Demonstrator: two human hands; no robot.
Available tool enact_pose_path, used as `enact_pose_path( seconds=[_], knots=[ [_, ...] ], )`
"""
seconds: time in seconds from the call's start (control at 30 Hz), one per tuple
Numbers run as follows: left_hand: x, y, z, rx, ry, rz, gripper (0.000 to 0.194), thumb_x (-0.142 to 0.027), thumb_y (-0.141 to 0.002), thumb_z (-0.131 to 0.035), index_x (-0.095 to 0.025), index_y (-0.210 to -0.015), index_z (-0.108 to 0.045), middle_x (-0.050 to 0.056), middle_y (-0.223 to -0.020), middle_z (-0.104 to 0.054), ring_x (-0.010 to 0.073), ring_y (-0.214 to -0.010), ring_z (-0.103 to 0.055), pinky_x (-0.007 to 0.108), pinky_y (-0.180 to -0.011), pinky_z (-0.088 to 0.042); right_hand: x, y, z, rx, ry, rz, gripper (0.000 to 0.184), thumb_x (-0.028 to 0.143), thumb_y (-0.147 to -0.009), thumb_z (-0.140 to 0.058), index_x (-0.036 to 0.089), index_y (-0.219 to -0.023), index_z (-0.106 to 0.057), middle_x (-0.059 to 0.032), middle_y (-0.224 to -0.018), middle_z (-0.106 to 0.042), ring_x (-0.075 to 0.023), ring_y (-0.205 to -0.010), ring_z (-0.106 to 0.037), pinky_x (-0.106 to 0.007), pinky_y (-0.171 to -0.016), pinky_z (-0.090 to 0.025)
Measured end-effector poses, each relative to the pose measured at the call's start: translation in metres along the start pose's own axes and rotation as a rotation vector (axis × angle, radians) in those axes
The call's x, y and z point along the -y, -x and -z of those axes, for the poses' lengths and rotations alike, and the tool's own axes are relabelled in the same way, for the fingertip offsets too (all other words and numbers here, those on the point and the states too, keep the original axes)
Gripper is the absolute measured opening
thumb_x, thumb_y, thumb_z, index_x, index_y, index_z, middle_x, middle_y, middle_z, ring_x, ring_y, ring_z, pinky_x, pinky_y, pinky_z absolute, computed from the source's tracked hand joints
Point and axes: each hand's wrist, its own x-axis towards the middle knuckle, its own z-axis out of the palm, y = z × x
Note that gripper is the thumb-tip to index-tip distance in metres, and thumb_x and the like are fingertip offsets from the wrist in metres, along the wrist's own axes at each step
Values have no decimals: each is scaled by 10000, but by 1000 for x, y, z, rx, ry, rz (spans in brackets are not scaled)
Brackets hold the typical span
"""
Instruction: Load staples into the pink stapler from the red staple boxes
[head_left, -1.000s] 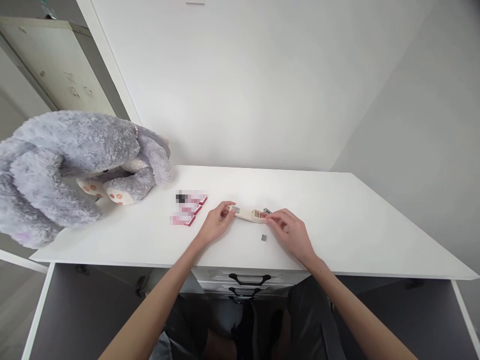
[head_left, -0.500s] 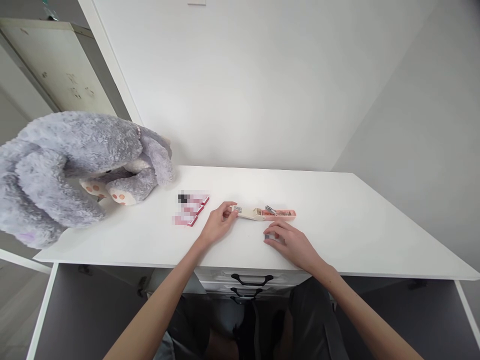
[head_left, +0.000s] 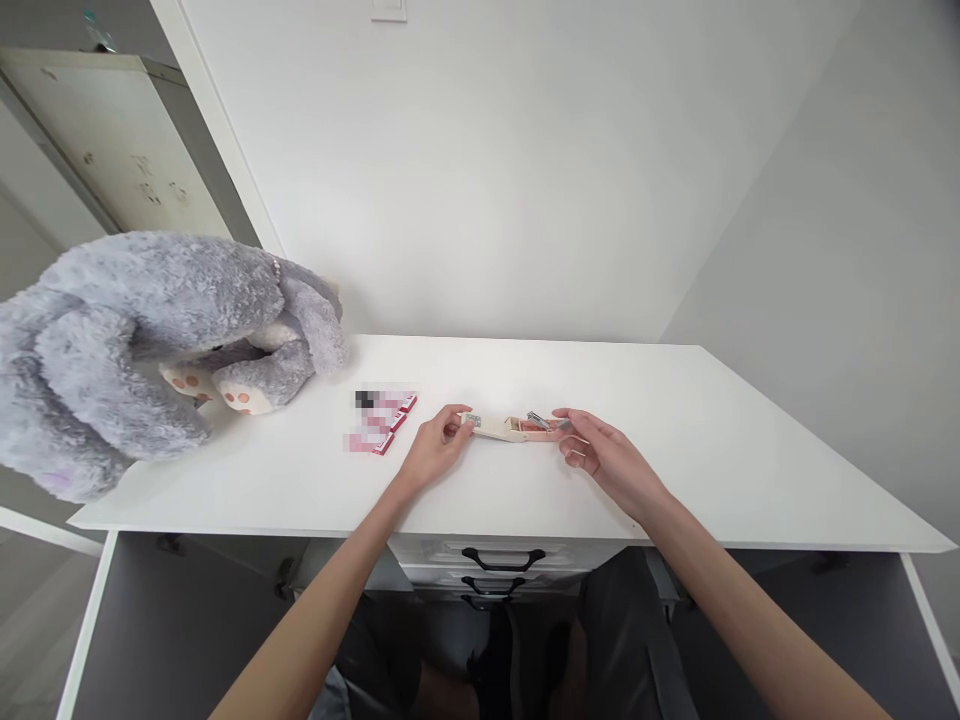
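Observation:
A cream and pink stapler (head_left: 495, 430) lies opened out flat on the white tabletop. My left hand (head_left: 439, 440) is closed on its cream end, beside a small metal plate. Silver metal parts stick up from the pink half. Over the far right end of that half is my right hand (head_left: 600, 455), thumb and forefinger pinching a small grey strip of staples (head_left: 565, 425). Its other fingers are curled beneath, and they partly hide the pink end.
Small red and white boxes (head_left: 391, 430), partly blurred out, lie left of my left hand. A large grey plush toy (head_left: 165, 300) sits at the table's left end. Black-handled drawers (head_left: 502, 560) are below the front edge, and a white wall (head_left: 480, 200) rises behind.
My right hand has moved up and to the right with the staple strip, from in front of the stapler to over its pink end. My left hand keeps its hold.

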Motion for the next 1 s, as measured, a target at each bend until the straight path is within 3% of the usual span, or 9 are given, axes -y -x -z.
enact_pose_path(
  seconds=[0.13,0.23,0.33,0.47,0.63,0.8,1.0],
  knots=[
    [1,-1,0,-1,-5,2,421,-534,-960,-522,-236,-1233,-636,16,-910,-717,194,-863,-660,317,-820,-496,4,-16,6,-4,-263,-78,313,543,-878,-727,234,-887,-682,-9,-797,-581,-128,-610,-482,-280,-564,-488],
    [1,-1,0,-7,-3,3,417,-532,-959,-526,-232,-1228,-636,14,-904,-720,194,-866,-672,315,-826,-498,6,-27,10,4,-402,-100,308,491,-846,-776,246,-804,-594,24,-718,-497,-115,-550,-416,-259,-466,-428],
    [0,0,0,-9,4,0,407,-526,-957,-534,-234,-1220,-640,13,-905,-727,197,-882,-684,317,-842,-500,9,-31,12,16,-383,-69,332,502,-846,-778,254,-798,-563,45,-675,-428,-113,-515,-366,-262,-442,-423],
    [1,-1,0,-3,8,-1,411,-529,-957,-534,-236,-1225,-638,14,-915,-726,197,-892,-688,313,-839,-502,16,-28,12,3,-287,-46,279,508,-870,-759,255,-915,-650,69,-626,-334,-115,-499,-348,-274,-489,-476],
    [2,-2,-1,-2,30,3,429,-530,-949,-542,-221,-1234,-627,15,-907,-711,198,-891,-683,314,-844,-498,26,-21,10,29,-66,-48,366,483,-863,-768,228,-1120,-714,18,-710,-529,-173,-765,-622,-290,-663,-526],
    [2,-1,0,4,19,15,429,-532,-958,-525,-227,-1241,-627,11,-914,-705,195,-891,-669,315,-857,-493,33,-17,8,62,105,-30,453,519,-841,-787,226,-1157,-645,-48,-962,-732,-169,-762,-675,-295,-647,-517],
    [4,-2,-1,1,12,14,416,-519,-961,-526,-227,-1238,-630,7,-903,-699,195,-880,-662,315,-849,-485,31,-24,4,79,283,92,416,583,-879,-706,211,-1051,-638,-75,-964,-772,-183,-690,-708,-325,-631,-547]
  ],
)
